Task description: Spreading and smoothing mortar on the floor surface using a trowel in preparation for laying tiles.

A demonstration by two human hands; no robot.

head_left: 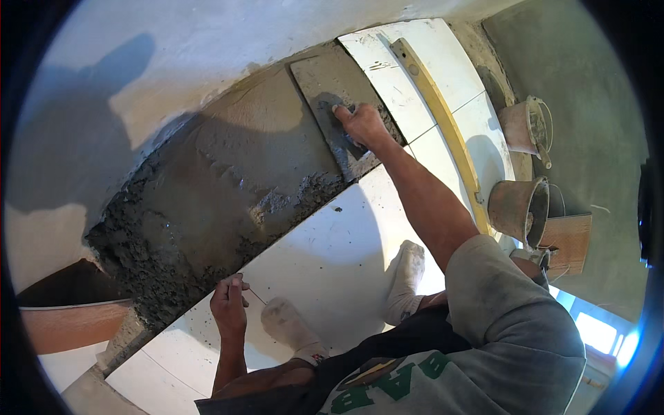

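White tiles cover the right side and underfoot, the mortar bed remains bare leftward, and the right hand grips an apparent trowel over a grey slab, the left hand curled, contents unclear.

Over there, a head-worn fisheye looks steeply down at the floor close below, wall toward eleven o'clock.
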